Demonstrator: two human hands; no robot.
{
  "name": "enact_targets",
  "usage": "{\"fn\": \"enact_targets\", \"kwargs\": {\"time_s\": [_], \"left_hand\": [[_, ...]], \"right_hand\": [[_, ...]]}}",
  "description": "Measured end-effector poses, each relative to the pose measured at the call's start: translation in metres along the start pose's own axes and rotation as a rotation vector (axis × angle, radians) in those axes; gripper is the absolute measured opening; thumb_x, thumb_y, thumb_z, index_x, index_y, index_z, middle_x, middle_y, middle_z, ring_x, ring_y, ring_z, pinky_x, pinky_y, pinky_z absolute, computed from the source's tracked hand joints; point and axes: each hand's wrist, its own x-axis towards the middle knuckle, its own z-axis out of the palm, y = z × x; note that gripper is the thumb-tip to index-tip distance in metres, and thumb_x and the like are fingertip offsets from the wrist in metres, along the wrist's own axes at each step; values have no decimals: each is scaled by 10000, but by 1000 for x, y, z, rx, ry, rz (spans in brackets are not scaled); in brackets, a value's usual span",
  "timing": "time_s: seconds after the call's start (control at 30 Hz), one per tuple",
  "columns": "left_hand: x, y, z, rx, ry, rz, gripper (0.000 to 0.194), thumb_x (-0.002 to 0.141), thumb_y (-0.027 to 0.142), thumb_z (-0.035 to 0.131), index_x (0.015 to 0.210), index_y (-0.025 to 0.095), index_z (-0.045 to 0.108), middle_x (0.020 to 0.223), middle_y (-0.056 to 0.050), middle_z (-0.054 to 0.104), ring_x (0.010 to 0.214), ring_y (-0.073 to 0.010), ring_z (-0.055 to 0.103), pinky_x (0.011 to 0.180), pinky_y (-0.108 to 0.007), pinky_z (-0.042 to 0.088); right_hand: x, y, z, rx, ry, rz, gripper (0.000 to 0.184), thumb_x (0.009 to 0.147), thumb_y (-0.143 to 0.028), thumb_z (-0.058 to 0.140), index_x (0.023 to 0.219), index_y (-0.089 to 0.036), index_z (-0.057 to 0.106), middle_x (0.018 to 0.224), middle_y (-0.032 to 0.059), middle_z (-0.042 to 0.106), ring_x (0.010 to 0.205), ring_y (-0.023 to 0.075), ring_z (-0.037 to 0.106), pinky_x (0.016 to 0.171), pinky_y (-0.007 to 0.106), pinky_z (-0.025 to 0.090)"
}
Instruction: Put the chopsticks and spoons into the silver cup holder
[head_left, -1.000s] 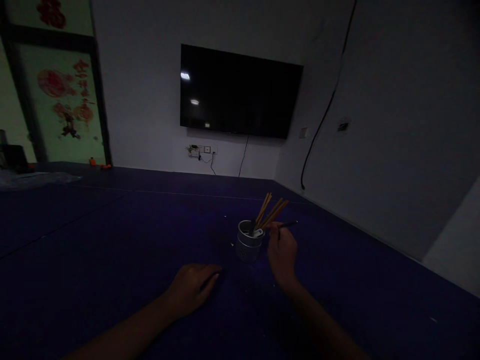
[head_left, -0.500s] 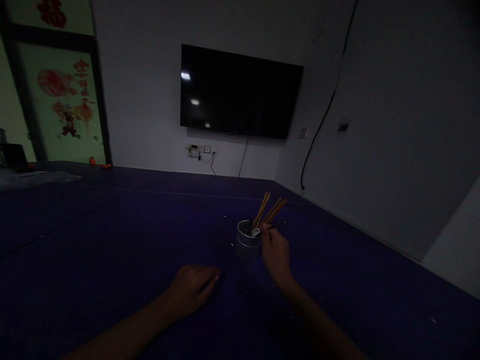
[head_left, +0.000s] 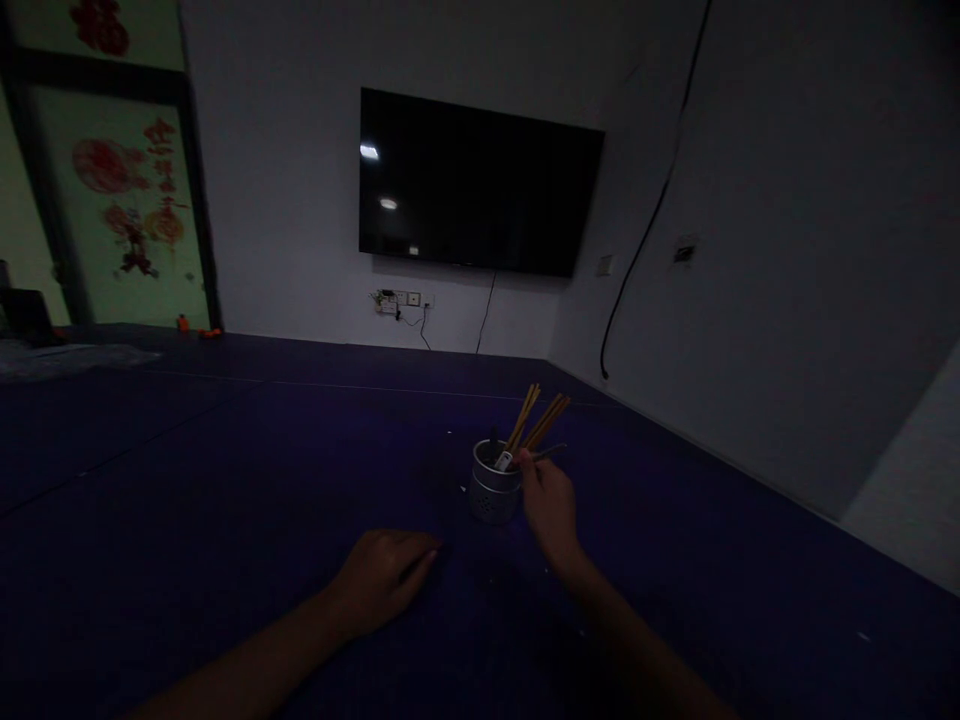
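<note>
A small round metal holder point(head_left: 491, 492) stands on the dark blue table point(head_left: 225, 480). Several wooden chopsticks point(head_left: 536, 425) lean out of it to the right. My right hand point(head_left: 549, 508) is just right of the holder's rim, its fingers pinched on a thin dark utensil point(head_left: 551, 452) whose lower end reaches into the holder. My left hand point(head_left: 386, 575) lies palm down on the table, in front and to the left of the holder, fingers stretched out and holding nothing.
A black TV point(head_left: 476, 185) hangs on the far white wall above a wall socket point(head_left: 405, 300). A black cable point(head_left: 645, 230) runs down the right wall, which borders the table. Small orange items point(head_left: 196, 326) lie at the table's far left edge.
My right hand has moved left toward the holder, carrying the thin utensil until its end went into the holder. The left hand has stayed still.
</note>
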Motion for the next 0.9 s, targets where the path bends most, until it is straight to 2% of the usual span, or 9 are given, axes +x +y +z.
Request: {"fn": "enact_targets", "kwargs": {"time_s": [0.13, 0.3, 0.5, 0.67, 0.83, 0.9], "left_hand": [[-1, -2, 1, -9, 0, 1, 309, 922, 291, 335, 990, 215, 626, 758, -27, 692, 660, -119, 639, 629, -208, 483], [-1, -4, 1, -6, -10, 3, 304, 921, 285, 337, 981, 208, 626, 763, -29, 690, 661, -119, 638, 618, -204, 478], [-1, -4, 1, -12, 0, 8, 309, 923, 293, 333, 996, 213, 623, 765, -26, 691, 661, -115, 637, 612, -199, 481], [0, -1, 0, -3, 0, 2, 317, 926, 293, 330, 983, 210, 631, 753, -27, 690, 652, -115, 637, 620, -202, 483], [1, 2, -2, 0, -8, -7, 315, 924, 291, 335, 972, 203, 633, 751, -29, 690, 653, -117, 639, 605, -203, 476], [2, 3, -4, 0, -26, -12, 310, 922, 287, 338, 972, 201, 631, 739, -24, 689, 640, -119, 637, 584, -203, 471]], "right_hand": [[-1, 1, 2, 20, 43, 22, 499, 862, -523, 351, 727, -156, 661, 702, 99, 679, 647, 209, 605, 578, 274, 380], [-8, 3, 11, 96, 93, 45, 485, 859, -526, 359, 766, -152, 653, 739, 103, 680, 684, 211, 610, 607, 276, 392], [-16, 10, 21, 214, 89, 93, 471, 831, -562, 404, 851, -164, 655, 655, 52, 652, 653, 202, 600, 590, 272, 405], [-17, 8, 21, 296, 112, 119, 467, 814, -561, 442, 980, -166, 628, 659, 38, 658, 629, 198, 610, 586, 274, 420], [-18, 1, 18, 371, 95, 136, 477, 798, -565, 468, 1018, -163, 605, 707, 50, 664, 636, 204, 613, 577, 280, 431], [-20, 0, 17, 397, 153, 132, 482, 790, -556, 493, 1048, -158, 579, 732, 51, 657, 665, 203, 609, 600, 285, 436]]}}
